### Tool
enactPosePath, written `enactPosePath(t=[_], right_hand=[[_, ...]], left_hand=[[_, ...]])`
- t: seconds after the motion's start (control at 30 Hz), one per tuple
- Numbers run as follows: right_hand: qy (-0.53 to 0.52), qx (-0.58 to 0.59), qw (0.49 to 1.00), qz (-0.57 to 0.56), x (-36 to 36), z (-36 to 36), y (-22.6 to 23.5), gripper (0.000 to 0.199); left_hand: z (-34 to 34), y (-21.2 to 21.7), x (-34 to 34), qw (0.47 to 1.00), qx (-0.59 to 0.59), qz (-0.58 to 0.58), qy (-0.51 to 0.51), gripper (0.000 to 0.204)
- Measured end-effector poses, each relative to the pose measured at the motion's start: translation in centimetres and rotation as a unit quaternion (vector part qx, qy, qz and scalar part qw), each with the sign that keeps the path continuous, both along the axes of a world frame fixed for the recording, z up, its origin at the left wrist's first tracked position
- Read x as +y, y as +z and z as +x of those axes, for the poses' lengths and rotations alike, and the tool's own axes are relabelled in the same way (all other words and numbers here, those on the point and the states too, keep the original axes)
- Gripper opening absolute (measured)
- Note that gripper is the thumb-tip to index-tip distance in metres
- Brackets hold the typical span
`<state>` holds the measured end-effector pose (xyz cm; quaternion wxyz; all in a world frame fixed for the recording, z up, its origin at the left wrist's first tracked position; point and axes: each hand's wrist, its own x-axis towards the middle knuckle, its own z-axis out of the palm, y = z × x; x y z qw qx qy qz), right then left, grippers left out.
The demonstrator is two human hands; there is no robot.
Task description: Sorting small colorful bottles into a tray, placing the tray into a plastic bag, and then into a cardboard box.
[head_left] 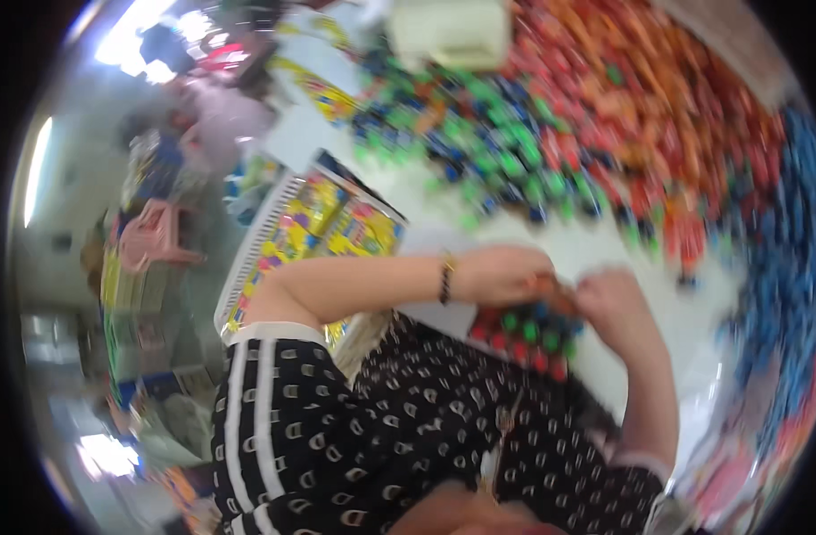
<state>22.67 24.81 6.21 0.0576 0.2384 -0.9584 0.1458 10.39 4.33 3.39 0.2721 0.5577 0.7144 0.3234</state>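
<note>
Piles on a white tabletop (626, 236): one of small green-and-blue pieces (506, 147), beyond the hands; one of red and orange pieces (653, 98), adjoining to the right; one of blue pieces (796, 267), along the far right. Pink plastic chair (154, 236), in the room at left. Containers: one pale, blocky container (453, 34) at the top edge, contents not visible; one white-edged tray (255, 236) holding printed yellow packets (363, 230), partly covered by the left forearm. Red, green and blue round-topped pieces (519, 334) sit in close rows just below the hands. Left hand (504, 275), with bracelets at the wrist, and right hand (611, 303): both curled, near each other; an orange-brown item (555, 292) lies between their fingers. Blur obscures its shape; whether either hand is closed on it cannot be told.
</note>
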Motion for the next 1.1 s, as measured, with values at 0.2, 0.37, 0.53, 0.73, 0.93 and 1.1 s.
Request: enactPosePath(t=[0.2,0.37,0.53,0.73,0.93,1.1], right_hand=[[-0.026,-0.025,0.978,-0.207,0.4,-0.6,-4.0,0.018],[-0.182,-0.063,0.809,-0.556,0.4,2.7,-7.1,0.025],[-0.209,-0.1,0.7,-0.675,-1.2,3.9,-8.6,0.031],[-0.235,-0.167,0.809,-0.512,-1.3,3.7,-8.3,0.041],[-0.354,-0.033,0.772,-0.527,1.6,7.1,-7.3,0.044],[-0.547,0.165,0.702,-0.425,8.4,19.0,-8.6,0.038]], left_hand=[[-0.8,-0.4,-1.0,0.998,0.057,-0.006,-0.009,0.026],[-2.6,-0.3,-2.6,0.999,0.035,0.026,0.029,0.037],[-3.2,0.7,-4.0,0.988,0.006,-0.119,0.098,0.036],[-4.4,1.0,-3.5,0.976,0.043,-0.203,0.073,0.043],[-7.0,2.7,-3.7,0.96,0.084,-0.266,0.028,0.042],[-10.8,5.6,-8.6,0.901,-0.415,-0.119,0.038,0.059]])
